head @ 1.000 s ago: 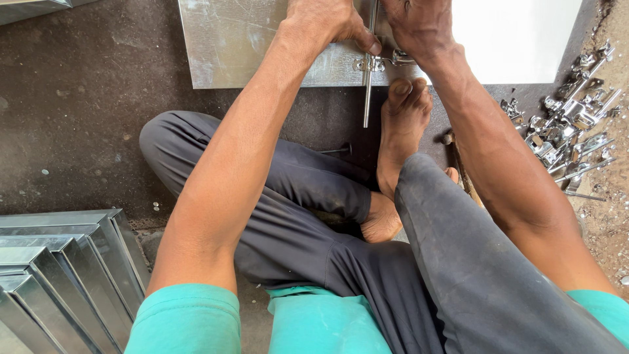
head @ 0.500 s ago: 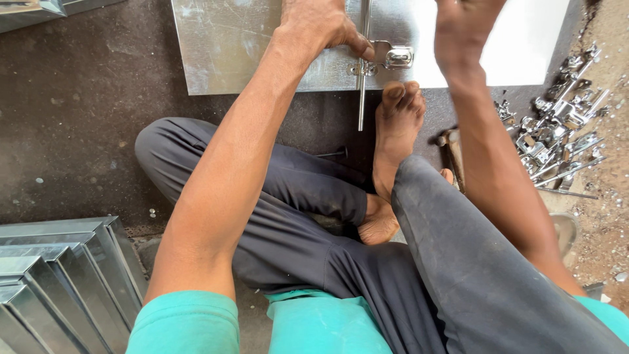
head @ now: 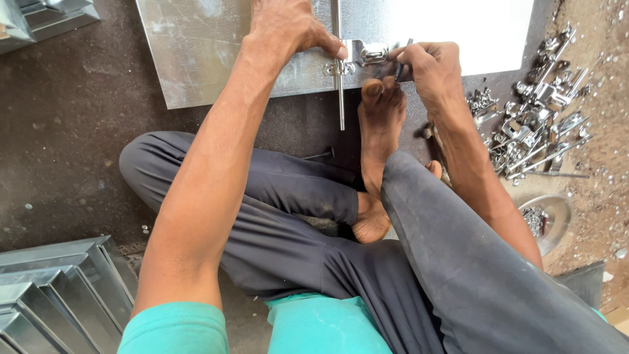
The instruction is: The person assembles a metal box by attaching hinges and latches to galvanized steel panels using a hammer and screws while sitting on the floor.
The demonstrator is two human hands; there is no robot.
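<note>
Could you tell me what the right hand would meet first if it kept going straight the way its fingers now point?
The right hand points leftward along the metal sheet, so it would likely first meet the shiny latch bracket just beyond its fingertips; depth is unclear.

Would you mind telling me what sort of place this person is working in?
Probably a small sheet-metal workshop, with work done on the floor: a metal sheet lies on the ground, folded metal channels are stacked nearby, and a pile of shiny latch hardware lies on the dirt.
</note>
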